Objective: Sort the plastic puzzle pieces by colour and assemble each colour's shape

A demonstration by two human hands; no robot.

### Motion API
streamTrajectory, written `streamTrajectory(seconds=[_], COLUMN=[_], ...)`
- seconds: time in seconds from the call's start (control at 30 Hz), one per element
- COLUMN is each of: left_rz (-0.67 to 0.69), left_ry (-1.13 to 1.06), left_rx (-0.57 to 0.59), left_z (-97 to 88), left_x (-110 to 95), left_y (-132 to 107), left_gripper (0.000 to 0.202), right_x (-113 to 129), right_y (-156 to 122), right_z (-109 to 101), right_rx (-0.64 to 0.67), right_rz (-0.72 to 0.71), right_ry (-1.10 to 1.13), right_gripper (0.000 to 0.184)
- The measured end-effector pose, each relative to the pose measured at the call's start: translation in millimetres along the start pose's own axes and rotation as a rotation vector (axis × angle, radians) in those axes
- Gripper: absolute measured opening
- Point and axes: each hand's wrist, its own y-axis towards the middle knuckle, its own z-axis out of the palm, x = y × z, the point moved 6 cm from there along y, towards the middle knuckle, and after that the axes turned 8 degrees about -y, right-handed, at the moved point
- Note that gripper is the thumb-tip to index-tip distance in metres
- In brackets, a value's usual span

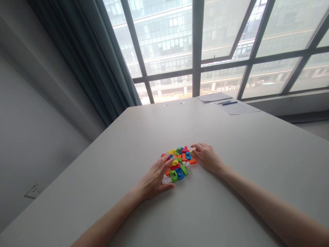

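A small heap of plastic toy blocks (180,162) in red, orange, yellow, green, blue and white lies on a pale grey table (231,206). My left hand (155,178) rests against the heap's left side, fingers stretched and slightly spread, palm toward the blocks. My right hand (207,157) lies against the heap's right side, fingers extended toward the blocks. Neither hand grips a block; both flank the pile and touch its outer pieces.
Sheets of paper (232,104) with a pen (229,102) lie at the table's far edge by the window. Two small white discs (182,102) sit near that edge. A dark curtain (84,65) hangs at the left; a wall socket (34,190) is low on the left wall.
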Motion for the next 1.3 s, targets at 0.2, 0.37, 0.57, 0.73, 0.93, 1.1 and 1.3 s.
streamTrajectory(seconds=[0.2, 0.37, 0.57, 0.73, 0.93, 1.1, 1.3], left_rz=[0.037, 0.022, -0.083, -0.087, -0.103, -0.077, -0.069], left_ry=[0.045, 0.046, 0.018, 0.017, 0.023, 0.011, 0.02], left_rx=[-0.063, -0.092, -0.216, -0.275, -0.245, -0.276, -0.241], left_z=[2.3, 2.5, -4.7, -8.1, -2.4, -0.4, 2.8], left_x=[-1, 4, 15, 15, 19, 21, 22], left_y=[26, 21, 16, 14, 15, 15, 15], left_gripper=[0.082, 0.085, 0.093, 0.09, 0.105, 0.098, 0.096], right_x=[4, 9, 11, 12, 32, 51, 56], right_y=[1, -2, -2, -1, -9, -11, -9], right_z=[1, -1, -3, 9, 18, 21, 21], right_rx=[-0.019, -0.05, -0.095, 0.1, 0.242, 0.197, 0.175], right_rz=[-0.03, 0.005, 0.004, -0.091, -0.192, -0.225, -0.204], right_ry=[0.045, 0.026, 0.043, 0.15, 0.109, 0.004, 0.028], right_gripper=[0.028, 0.027, 0.027, 0.05, 0.068, 0.071, 0.062])
